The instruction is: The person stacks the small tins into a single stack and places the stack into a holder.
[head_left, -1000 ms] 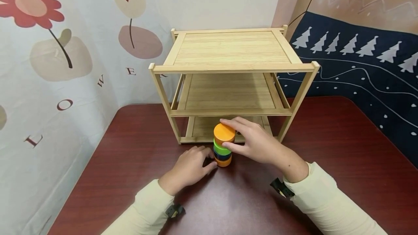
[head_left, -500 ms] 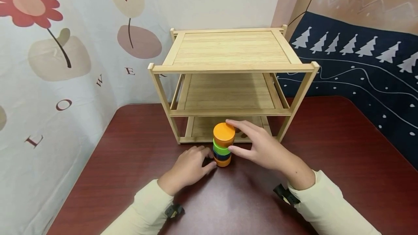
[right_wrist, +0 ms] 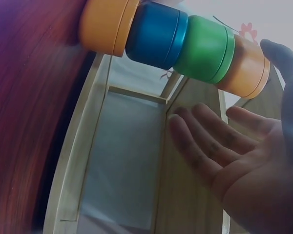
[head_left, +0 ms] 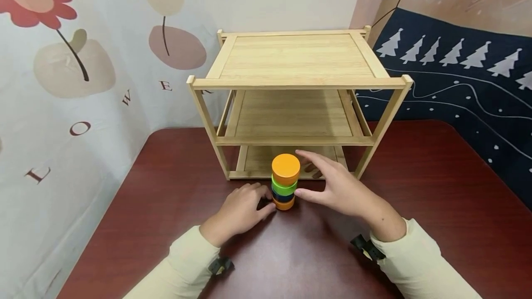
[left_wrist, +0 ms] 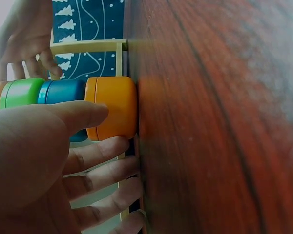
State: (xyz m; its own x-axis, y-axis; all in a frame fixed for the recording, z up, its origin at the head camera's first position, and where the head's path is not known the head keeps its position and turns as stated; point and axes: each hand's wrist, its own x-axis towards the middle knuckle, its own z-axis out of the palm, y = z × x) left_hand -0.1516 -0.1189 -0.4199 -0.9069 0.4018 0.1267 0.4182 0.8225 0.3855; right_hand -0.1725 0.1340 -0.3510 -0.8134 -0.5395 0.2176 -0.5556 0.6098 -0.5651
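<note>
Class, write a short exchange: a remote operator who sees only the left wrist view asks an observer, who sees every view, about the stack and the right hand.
Operator: My left wrist view cuts off the upper end of the stack. What sits on top?
Observer: An orange cylinder; the head view shows its whole round top face, with nothing resting on it.
Operator: I see the right hand beyond the stack, but not whether its four fingers are against it. Are they?
Observer: No; the right wrist view shows a gap between those four fingers and the stack.
</note>
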